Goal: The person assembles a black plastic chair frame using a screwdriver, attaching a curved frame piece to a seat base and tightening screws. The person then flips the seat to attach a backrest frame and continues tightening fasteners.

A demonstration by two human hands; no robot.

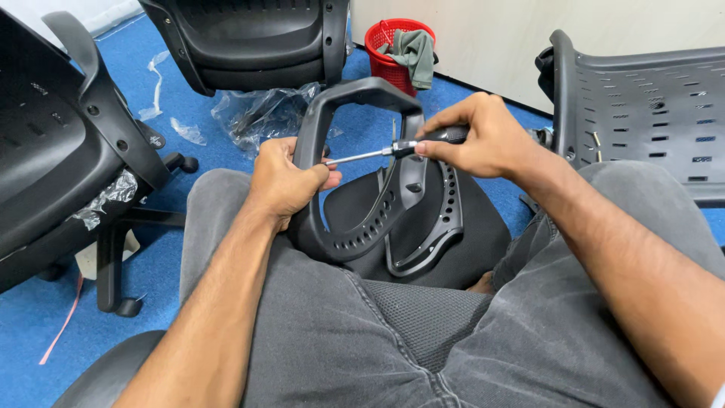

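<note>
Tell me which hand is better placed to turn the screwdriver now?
The right hand, probably. It already grips the screwdriver by its handle, with the tip pointing at the black armrest. The left hand is busy gripping the armrest's side.

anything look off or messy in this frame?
Loose clear plastic wrap and torn scraps lie strewn on the blue carpet behind the armrest. The left hand grips the armrest; the right hand holds a screwdriver. Nothing looks broken.
</note>
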